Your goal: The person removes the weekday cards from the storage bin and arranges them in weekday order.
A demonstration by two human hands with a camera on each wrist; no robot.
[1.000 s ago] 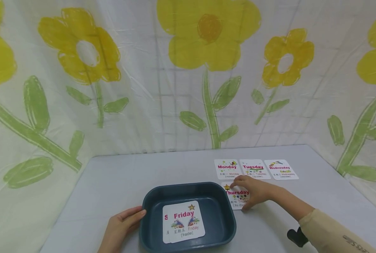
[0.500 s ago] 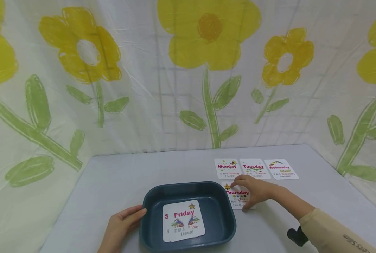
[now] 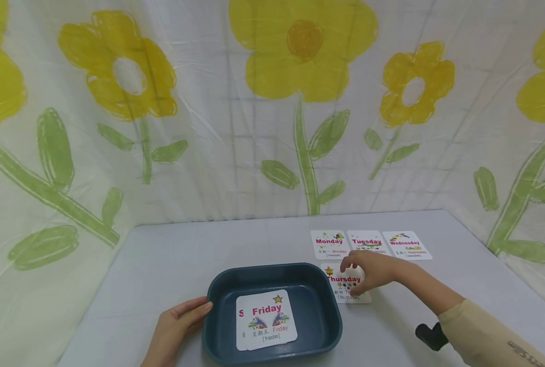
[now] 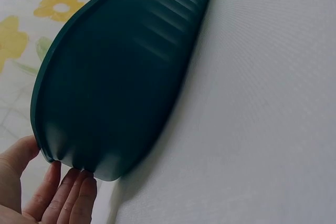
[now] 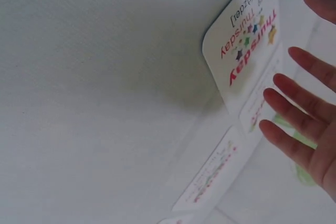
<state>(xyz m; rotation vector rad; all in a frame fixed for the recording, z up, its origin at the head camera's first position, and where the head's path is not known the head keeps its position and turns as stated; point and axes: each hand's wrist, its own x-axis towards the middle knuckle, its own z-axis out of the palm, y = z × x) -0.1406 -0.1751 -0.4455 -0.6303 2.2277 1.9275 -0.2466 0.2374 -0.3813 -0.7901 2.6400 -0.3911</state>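
Observation:
In the head view my left hand (image 3: 177,326) pinches the left end of a dark blue-green plastic basin (image 3: 317,311). Its thumb is at the rim (image 4: 38,106) and its fingers touch the outer wall in the left wrist view. Inside the basin lies a Friday card (image 3: 272,318), overlapping another card (image 3: 240,334) that shows only an "S". Just above the Thursday card (image 3: 335,285), right of the basin, hovers my right hand (image 3: 377,267). Its fingers (image 5: 294,108) are spread and hold nothing in the right wrist view.
Behind the Thursday card lie a Monday card (image 3: 329,250), a Tuesday card (image 3: 361,237), partly covered by the right hand, and a Wednesday card (image 3: 407,246) in a row. A black object (image 3: 430,336) is by the right sleeve (image 3: 483,331). A flower-printed curtain (image 3: 199,153) hangs behind the white table (image 3: 171,260).
My right hand has let go of the Thursday card and risen slightly away from it. That card stays in place. The left hand and the basin have not visibly moved.

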